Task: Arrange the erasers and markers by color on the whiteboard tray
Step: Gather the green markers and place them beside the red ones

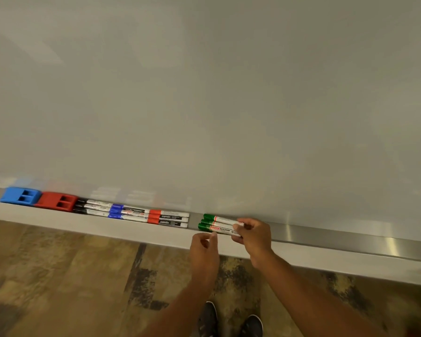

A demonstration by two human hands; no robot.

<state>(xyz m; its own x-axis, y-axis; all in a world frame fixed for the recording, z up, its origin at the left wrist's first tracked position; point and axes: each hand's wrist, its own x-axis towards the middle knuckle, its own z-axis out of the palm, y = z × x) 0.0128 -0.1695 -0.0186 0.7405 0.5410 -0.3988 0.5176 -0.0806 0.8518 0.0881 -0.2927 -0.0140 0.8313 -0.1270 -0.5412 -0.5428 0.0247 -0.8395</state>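
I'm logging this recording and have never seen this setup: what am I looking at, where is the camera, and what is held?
There is no machine: a person works bare-handed, and the single picture comes from a camera on their head, looking down. On the whiteboard tray lie, left to right, a blue eraser, a red eraser, black markers, blue markers, red markers and, after a gap, three green markers. The right hand grips the green markers' white ends. The left hand, fingers curled, is just in front of them; whether it touches one I cannot tell.
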